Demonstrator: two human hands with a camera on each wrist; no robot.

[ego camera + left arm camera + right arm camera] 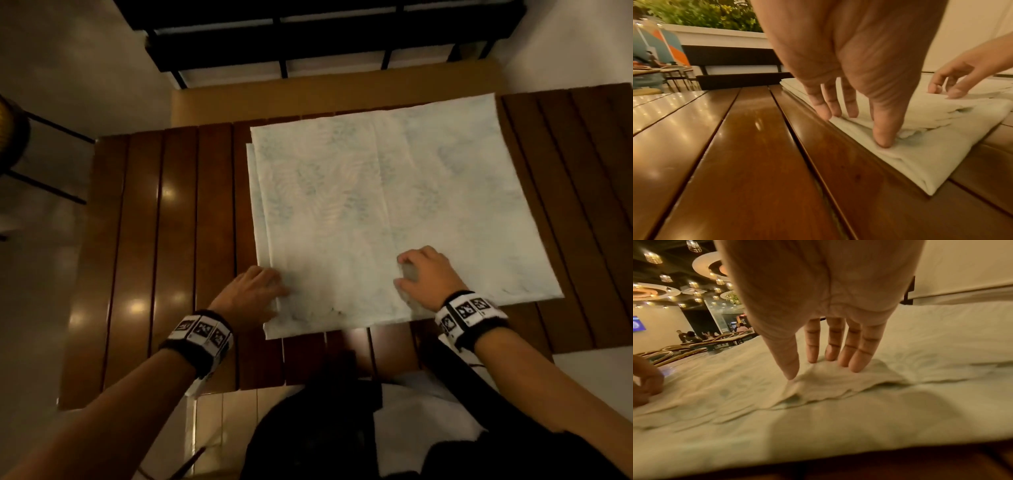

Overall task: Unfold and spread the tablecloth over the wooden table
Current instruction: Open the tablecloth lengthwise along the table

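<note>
Clearly the unfolding has barely begun: the tablecloth lies as a folded, layered square on the right half of the slatted wooden counter, with bare slats showing to its left, along its right side and along the near edge. The left hand sits at the cloth's near-left corner, its thumb pressing down into the stacked layers while the other fingers reach down to the left edge, straight rather than curled. The right hand rests near the middle of the near edge, fingers extended, thumb and fingertips working at a small raised flap of the top layer; it looks like a light pinch taking shape, though I cannot tell that the flap is truly gripped. The step in hand seems to be finding and separating the top layer. Next, I judge, both hands need a firm hold on that free edge to lift and open it leftward over the uncovered slats.
</note>
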